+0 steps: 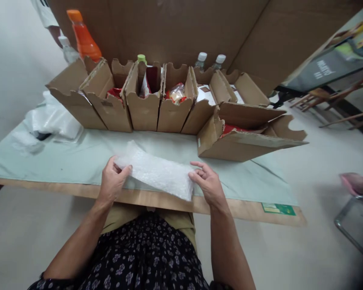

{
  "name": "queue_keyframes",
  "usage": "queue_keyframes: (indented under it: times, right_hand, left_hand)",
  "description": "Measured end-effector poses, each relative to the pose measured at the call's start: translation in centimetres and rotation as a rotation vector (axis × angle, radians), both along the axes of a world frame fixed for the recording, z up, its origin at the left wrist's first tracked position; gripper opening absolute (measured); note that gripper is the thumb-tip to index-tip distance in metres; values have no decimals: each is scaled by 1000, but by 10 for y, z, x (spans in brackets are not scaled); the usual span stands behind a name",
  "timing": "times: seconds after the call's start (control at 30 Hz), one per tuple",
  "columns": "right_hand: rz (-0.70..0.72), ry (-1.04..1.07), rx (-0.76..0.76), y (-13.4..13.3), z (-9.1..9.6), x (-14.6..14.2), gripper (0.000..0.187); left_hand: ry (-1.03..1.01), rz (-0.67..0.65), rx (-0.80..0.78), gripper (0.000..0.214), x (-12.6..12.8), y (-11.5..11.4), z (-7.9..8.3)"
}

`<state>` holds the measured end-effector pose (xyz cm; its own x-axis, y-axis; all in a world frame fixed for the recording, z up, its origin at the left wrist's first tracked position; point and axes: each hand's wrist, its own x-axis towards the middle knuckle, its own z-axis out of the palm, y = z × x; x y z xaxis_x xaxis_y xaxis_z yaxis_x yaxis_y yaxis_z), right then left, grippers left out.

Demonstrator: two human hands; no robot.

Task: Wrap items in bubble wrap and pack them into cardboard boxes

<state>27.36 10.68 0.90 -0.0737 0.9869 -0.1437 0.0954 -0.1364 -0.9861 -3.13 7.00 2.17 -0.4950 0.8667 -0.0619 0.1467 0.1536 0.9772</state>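
Observation:
A folded strip of clear bubble wrap (pixel 160 171) stretches between my two hands, just above the front of the cloth-covered table. My left hand (pixel 114 177) pinches its left end between thumb and fingers. At the other end, my right hand (pixel 206 180) grips the wrap's right edge, with the thumb in front and the fingers curled. One corner of the wrap sticks up near my left hand, and its lower right corner hangs over the table's front edge. Whether anything lies inside the wrap cannot be made out.
Several open cardboard boxes (pixel 145 112) stand in a row behind, holding packets. Another box (pixel 238 145) sits angled at the right. More bubble wrap (pixel 54 117) lies at the left. Bottles, one an orange bottle (pixel 86 42), stand behind the boxes against a cardboard panel (pixel 169 32).

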Motion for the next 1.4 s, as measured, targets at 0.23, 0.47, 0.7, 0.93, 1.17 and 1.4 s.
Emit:
queue_keyframes:
  times: [0.23, 0.47, 0.7, 0.93, 1.17, 1.4]
  right_hand:
    - [-331, -777, 499, 21, -25, 23, 36]
    - [200, -861, 736, -4, -10, -74, 37]
    - [304, -1044, 607, -10, -39, -42, 46]
    - [-46, -1125, 552, -22, -28, 38, 39]
    - [134, -1063, 495, 20, -19, -15, 35]
    - [19, -693, 351, -12, -3, -12, 16]
  left_hand:
    - [659, -64, -51, 64, -24, -24, -10]
    - [1059, -435, 358, 35, 13, -11, -2]
    - [1175, -648, 95, 45, -3, 2, -51]
    - [1085, -472, 183, 44, -17, -4, -38]
    - [1092, -178, -180, 36, -35, 1, -28]
    - [873, -222, -36, 14, -27, 6, -19]
